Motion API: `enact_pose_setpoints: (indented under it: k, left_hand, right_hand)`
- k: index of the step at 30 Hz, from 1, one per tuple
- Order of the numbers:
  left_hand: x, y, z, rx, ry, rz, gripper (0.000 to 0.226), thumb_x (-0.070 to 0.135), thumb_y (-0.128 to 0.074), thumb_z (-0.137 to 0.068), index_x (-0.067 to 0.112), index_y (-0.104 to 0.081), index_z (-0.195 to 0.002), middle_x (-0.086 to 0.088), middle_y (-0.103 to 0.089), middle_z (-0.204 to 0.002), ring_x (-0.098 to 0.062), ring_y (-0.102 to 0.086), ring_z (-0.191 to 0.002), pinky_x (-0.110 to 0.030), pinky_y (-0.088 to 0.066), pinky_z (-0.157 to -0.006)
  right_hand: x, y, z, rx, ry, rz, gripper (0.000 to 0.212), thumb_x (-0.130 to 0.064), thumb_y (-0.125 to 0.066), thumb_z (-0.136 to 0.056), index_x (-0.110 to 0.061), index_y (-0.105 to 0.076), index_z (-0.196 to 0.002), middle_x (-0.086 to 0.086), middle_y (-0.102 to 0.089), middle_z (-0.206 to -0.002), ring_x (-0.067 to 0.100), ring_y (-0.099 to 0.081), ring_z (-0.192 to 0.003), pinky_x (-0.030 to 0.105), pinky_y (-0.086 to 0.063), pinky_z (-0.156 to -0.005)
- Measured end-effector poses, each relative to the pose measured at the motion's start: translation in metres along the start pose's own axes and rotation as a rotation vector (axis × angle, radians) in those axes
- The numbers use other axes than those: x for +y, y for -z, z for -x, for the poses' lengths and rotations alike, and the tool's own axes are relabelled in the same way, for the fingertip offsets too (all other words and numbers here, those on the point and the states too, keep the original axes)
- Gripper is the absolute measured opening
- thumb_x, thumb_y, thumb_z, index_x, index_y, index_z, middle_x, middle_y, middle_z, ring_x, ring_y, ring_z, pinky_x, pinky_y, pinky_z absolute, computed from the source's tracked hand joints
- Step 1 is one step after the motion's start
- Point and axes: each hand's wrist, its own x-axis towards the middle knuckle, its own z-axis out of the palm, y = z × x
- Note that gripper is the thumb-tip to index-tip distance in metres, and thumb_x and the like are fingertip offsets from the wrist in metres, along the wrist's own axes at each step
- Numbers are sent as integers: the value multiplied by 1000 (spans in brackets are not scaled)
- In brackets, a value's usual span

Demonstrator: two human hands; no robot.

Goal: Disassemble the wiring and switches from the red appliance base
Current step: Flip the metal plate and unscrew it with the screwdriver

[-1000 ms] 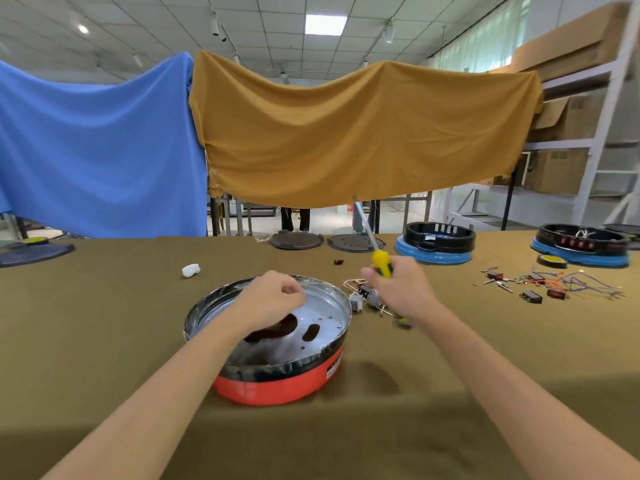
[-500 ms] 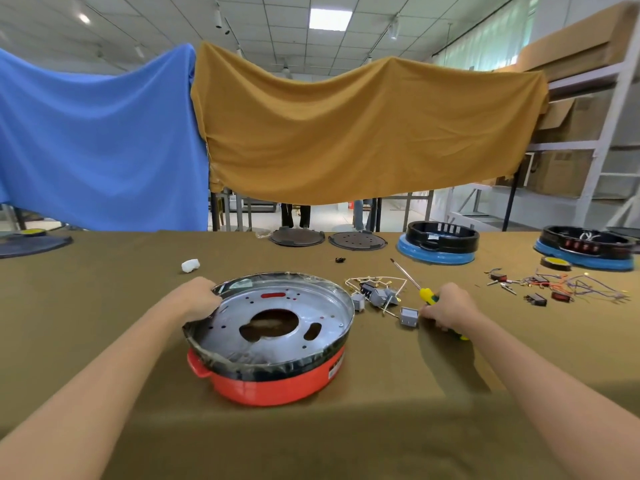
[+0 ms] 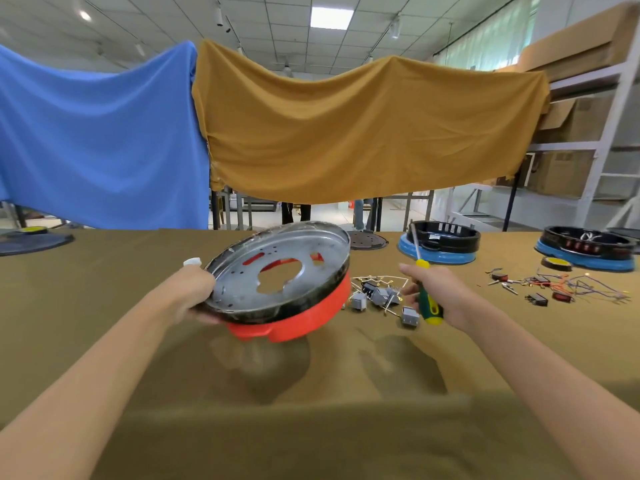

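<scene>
The red appliance base (image 3: 298, 318), with its silver metal plate on top, hangs tilted above the table, far rim raised. My left hand (image 3: 194, 292) grips its left rim. My right hand (image 3: 440, 292) holds a green and yellow screwdriver (image 3: 427, 299), shaft pointing up and away. Between the base and my right hand, a bundle of pale wires with several grey switches (image 3: 379, 296) lies on the cloth.
The table (image 3: 311, 427) is covered in olive cloth. A small white lump (image 3: 192, 261) lies by my left hand. Two black-and-blue bases (image 3: 438, 242) (image 3: 585, 247) stand at the back right, with loose coloured wires and parts (image 3: 568, 287) in front. Dark discs lie at the far edge.
My left hand has lifted the red base off the table and tilted it. My right hand has raised the screwdriver from the cloth, shaft now pointing up.
</scene>
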Motion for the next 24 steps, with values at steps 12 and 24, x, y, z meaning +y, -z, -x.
enact_pose_setpoints:
  k: [12, 24]
  left_hand:
    - [-3, 15, 23, -334, 245, -276, 47, 40, -63, -93, -1, -59, -116, -18, -71, -103, -29, -75, -77, -31, -58, -53]
    - [1, 9, 1, -290, 163, -368, 24, 7, -51, -86, 2, -66, -105, -11, -76, -79, -24, -75, -69, -28, -56, -52]
  right_hand:
    - [2, -76, 12, -86, 127, 21, 28, 7, -71, -76, -8, -47, -77, 17, -57, -71, 27, -58, -58, 40, -57, -60]
    - [-9, -70, -10, -48, 208, 161, 35, 0, -68, -73, -15, -40, -58, 4, -42, -49, 19, -43, -40, 23, -41, -41]
